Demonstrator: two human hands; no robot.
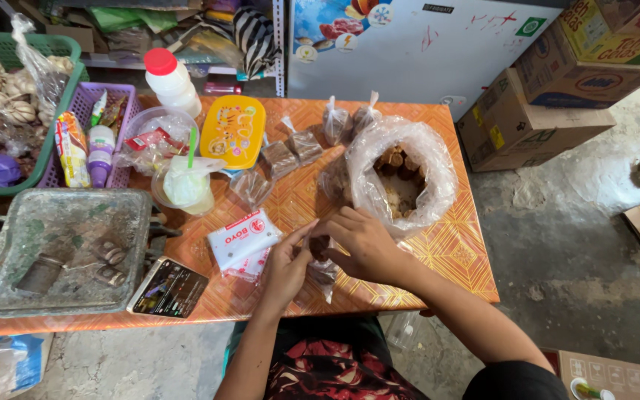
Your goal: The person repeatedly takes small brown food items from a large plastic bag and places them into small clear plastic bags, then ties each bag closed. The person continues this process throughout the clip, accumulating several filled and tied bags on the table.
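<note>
Both hands meet at the near edge of the orange patterned counter (453,252). The left hand (284,268) has its fingers (301,235) curled and pinched on the top of a small clear plastic bag (324,271) holding something dark brown. The right hand (364,244) closes over the same bag from the other side, its fingers bent around the bag's mouth. The hands hide most of the bag, so what is inside is hard to make out. Just beyond the right hand stands a large open plastic bag (401,174) of brown lumps. A white packet (244,241) lies just beside the left hand.
</note>
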